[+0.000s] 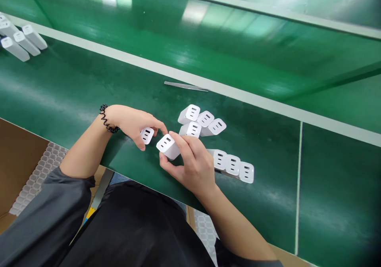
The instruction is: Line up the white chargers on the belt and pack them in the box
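My left hand (138, 126) is closed around a white USB charger (147, 135), whose port face shows between thumb and fingers. Its index fingertip reaches close to a second white charger (167, 145), which my right hand (192, 160) pinches between thumb and fingers, ports turned up. Just beyond my right hand stand several more chargers (206, 118) in a loose cluster. To the right of that hand, a row of chargers (232, 165) stands side by side, its left end partly hidden by the hand.
Metal tweezers (186, 86) lie toward the back of the green work surface (262, 140). Several white chargers (26, 43) stand at the far left. A pale raised strip (133, 56) runs along the back, and a white line (298, 187) crosses the surface at right.
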Available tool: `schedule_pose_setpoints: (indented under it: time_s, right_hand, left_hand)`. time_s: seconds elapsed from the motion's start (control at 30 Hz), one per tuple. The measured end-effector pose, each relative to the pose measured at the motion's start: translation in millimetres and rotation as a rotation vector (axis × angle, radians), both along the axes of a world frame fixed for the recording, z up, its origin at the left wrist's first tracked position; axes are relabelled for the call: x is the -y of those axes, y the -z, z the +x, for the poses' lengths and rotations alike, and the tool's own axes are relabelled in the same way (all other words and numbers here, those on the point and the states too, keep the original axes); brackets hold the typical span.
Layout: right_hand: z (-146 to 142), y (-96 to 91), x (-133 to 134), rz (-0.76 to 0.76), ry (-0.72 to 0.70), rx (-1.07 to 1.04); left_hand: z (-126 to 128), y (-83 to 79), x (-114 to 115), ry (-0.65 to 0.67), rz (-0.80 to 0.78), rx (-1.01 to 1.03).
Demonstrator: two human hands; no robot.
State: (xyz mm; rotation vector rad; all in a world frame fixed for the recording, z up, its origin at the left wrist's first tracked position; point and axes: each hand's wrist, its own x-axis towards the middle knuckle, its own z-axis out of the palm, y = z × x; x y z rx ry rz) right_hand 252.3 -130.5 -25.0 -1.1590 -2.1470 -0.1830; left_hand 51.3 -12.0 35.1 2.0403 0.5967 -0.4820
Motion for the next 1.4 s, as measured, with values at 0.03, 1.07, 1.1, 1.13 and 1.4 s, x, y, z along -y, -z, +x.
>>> schedule_pose_setpoints:
  time_s: [0.03,1.07,1.1,1.13,1.4]
  right_hand:
    - [0,0.4,0,-0.009,-0.001,-0.002]
    - [3,-6.7,-3,-1.039,-0.311,-0.818]
    - [2,-7.1,-3,-1.007,-0.301,-0.796]
    - [1,-7.3,-2,-0.957,-0.284,-0.761]
    - [-5,-1.2,4,-0.116,-0.115,-0.210]
  left_hand:
    - [0,-0.3,0,-0.003,-0.003,0.002]
    - [-16,1.5,-11,-0.078,-0.067,0.081]
    - [-16,1.7,-11,-0.077,-0.068,0.075]
    - [-16,1.8,-11,-0.077,-0.067,0.069]
    - [-15,3.6,-10,-0.079,-0.036,0.033]
